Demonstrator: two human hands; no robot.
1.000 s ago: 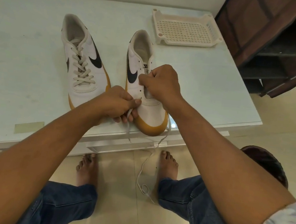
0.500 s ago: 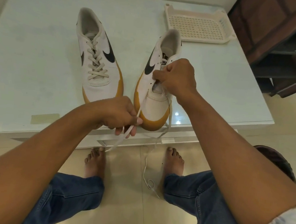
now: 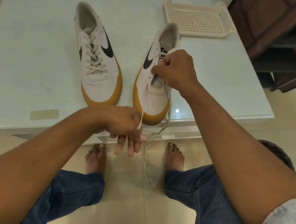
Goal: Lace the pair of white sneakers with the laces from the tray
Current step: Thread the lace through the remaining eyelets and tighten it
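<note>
Pulling downward, the left hand [image 3: 122, 125] now sits lower in the middle of the frame than half a second ago, just past the near edge of the table [image 3: 32, 46]. Its three outer fingers have straightened and point toward the floor. The loose tail that trailed to the lower left of that hand before is no longer seen. The strand of lace [image 3: 146, 158] it holds rises short and straight to the toe of the unlaced sneaker [image 3: 152, 97]. The right hand [image 3: 176, 69] and both shoes lie much as they did.

The right hand covers the unlaced sneaker's right row of eyelets and most of its tongue, so the threading there is hidden. Where the strand enters the shoe on the left side is blurred. The dark wooden shelf [image 3: 277, 34] is cut off at the upper right edge.

The left hand pinches the lace between thumb and forefinger. The right hand's fingers are curled tight over the unlaced sneaker's right eyelet flap, thumb tip at the tongue opening; I cannot tell whether it also pinches lace. A second strand runs from under that hand down the shoe's right side, over the table edge, and hangs to a small loop on the floor between the bare feet.

The laced sneaker [image 3: 97, 62] stands left of centre, beside its partner and apart from it. The tray [image 3: 197, 21] lies at the upper right of the table.
</note>
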